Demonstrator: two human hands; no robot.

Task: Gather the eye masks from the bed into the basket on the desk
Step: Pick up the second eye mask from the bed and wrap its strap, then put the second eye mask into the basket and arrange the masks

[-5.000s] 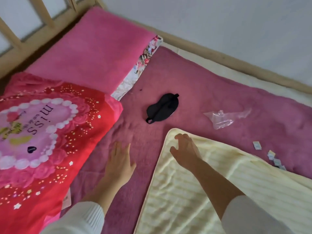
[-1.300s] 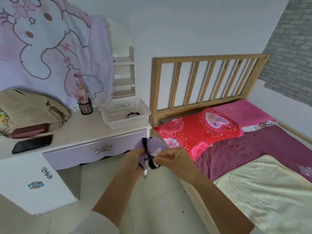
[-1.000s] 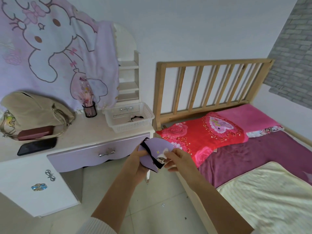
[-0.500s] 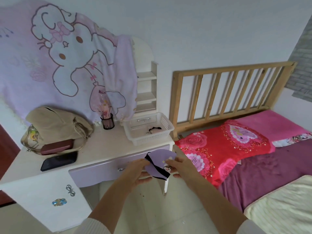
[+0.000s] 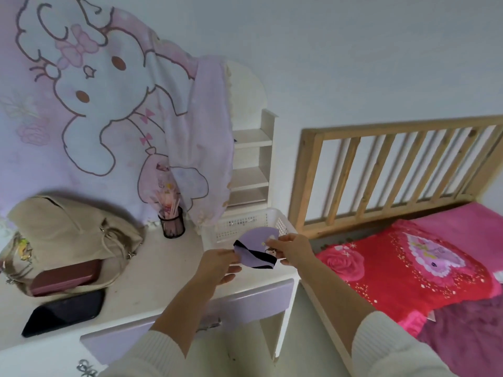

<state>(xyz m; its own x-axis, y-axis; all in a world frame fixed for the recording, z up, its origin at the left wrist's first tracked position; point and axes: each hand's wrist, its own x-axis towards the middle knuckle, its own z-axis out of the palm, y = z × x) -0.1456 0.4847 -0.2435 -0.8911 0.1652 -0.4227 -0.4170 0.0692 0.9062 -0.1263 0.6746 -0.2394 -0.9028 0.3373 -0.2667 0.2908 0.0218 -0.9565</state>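
Your left hand (image 5: 217,265) and right hand (image 5: 292,248) each pinch one end of the lilac eye mask (image 5: 257,247), its black strap across it, held just in front of the white lattice basket (image 5: 245,223) on the desk (image 5: 152,270). The mask hides the basket's inside. Right of the basket lies the bed (image 5: 408,270).

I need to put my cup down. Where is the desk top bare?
Bare: the desk middle, between the beige bag, pen cup and white basket. Crowded: left edge, with red case and phone.
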